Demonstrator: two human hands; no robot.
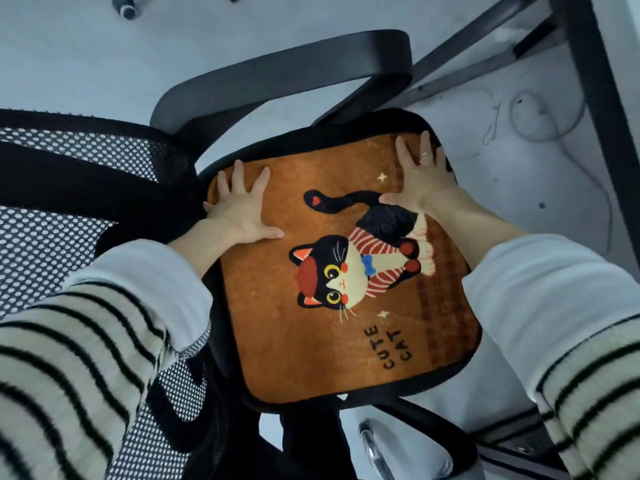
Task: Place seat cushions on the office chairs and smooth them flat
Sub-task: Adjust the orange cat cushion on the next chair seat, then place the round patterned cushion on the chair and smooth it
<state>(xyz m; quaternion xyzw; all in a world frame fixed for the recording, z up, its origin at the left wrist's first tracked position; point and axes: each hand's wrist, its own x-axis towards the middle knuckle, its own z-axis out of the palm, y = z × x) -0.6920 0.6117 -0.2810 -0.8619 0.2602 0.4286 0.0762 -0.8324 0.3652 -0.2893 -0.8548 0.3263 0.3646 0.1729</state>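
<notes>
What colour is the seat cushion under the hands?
Orange-brown seat cushion with a black cartoon cat, seen in the head view.

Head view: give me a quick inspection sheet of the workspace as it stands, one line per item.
Surface: black office chair seat, almost fully covered; black mesh backrest on the left.
Job's things: brown plush square seat cushion with a cat print lies on the seat, looking flat.
Clutter: nothing seen on the seat.
Grippers: left hand and right hand both press flat on the cushion, fingers spread.
Cables: thin cable trails on the floor at right.
Surroundings: pale grey floor, black curved armrest, dark desk leg, chair caster.
</notes>
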